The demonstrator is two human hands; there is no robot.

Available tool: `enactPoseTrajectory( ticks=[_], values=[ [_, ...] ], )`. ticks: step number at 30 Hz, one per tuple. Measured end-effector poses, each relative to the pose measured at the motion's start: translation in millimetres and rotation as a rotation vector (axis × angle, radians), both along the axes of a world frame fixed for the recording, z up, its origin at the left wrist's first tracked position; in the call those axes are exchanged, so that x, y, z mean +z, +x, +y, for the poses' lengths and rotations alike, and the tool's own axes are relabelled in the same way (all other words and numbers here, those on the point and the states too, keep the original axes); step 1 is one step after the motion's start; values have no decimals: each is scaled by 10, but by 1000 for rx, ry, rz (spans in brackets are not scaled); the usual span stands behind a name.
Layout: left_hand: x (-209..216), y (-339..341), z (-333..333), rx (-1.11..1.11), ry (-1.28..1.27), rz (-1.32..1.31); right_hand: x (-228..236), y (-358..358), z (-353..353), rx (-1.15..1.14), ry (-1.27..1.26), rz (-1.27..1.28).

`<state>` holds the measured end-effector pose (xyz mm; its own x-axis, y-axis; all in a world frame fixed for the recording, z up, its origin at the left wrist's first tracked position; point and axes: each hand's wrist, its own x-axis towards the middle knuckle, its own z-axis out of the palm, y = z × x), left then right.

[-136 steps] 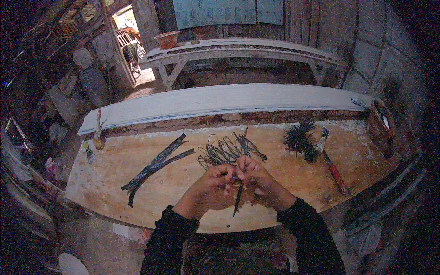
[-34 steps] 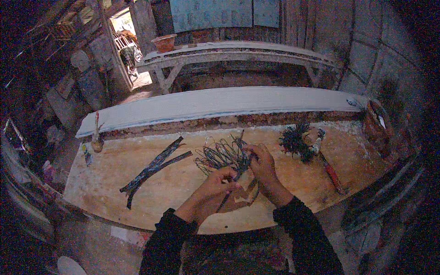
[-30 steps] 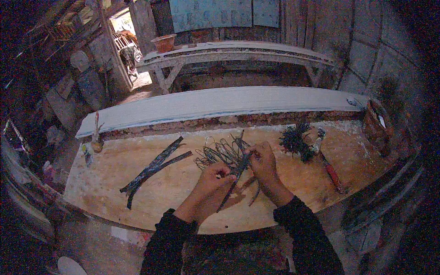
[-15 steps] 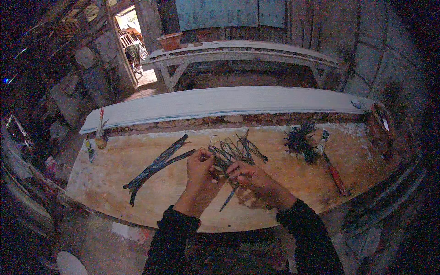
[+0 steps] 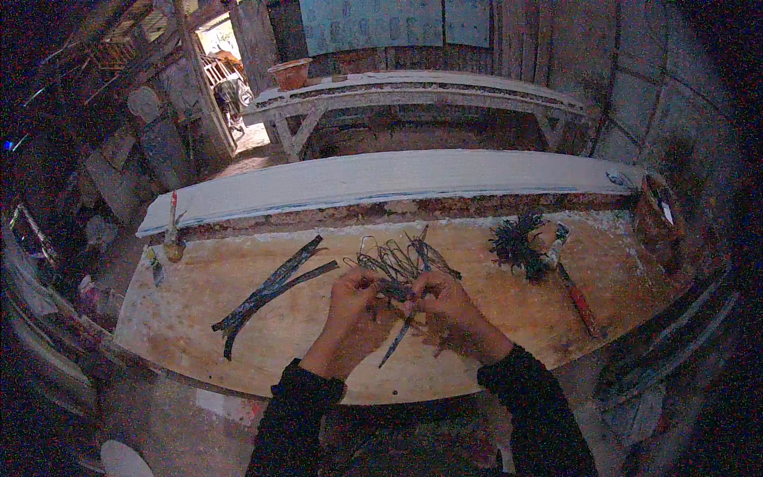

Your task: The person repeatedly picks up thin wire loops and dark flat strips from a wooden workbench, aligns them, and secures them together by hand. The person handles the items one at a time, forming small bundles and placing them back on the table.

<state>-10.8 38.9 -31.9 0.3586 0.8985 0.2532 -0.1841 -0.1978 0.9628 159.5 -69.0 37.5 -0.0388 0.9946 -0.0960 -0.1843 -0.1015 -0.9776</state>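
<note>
My left hand (image 5: 350,306) and my right hand (image 5: 445,306) meet over the middle of a wooden workbench (image 5: 199,318). Together they pinch a thin dark strip (image 5: 395,343) that slants down towards me between them. Just behind my fingers lies a tangle of thin wire loops (image 5: 397,258). Both hands are closed on the strip; the fingertips hide where exactly they grip it.
A bundle of long dark strips (image 5: 270,290) lies left of my hands. A dark bristly clump (image 5: 515,242) and a red-handled tool (image 5: 576,294) lie to the right. A long pale plank (image 5: 381,179) runs behind the bench, with a brown pot (image 5: 656,219) at far right.
My hands reached into the wire tangle, then drew back toward me and came together. The dark strip stays held between them.
</note>
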Motion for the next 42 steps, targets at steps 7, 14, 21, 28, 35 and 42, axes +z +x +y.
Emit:
enactPoseTrajectory(
  ticks=[7,14,21,28,35,42],
  values=[
    [346,68,-446,-412,-404,-193,-330,164,252,-311,202,-241],
    [271,164,-516,-565,104,64,-263,107,314,-494,291,-391],
    [143,150,-402,-456,93,170,-406,203,415,-440,202,-309],
    [140,3,-221,-37,-108,-28,-516,364,460,-477,255,-387],
    [1251,-60,-719,28,-415,-414,-214,90,128,246,390,-338],
    [359,-60,-118,346,89,145,-114,-75,-17,283,180,-83]
  ],
)
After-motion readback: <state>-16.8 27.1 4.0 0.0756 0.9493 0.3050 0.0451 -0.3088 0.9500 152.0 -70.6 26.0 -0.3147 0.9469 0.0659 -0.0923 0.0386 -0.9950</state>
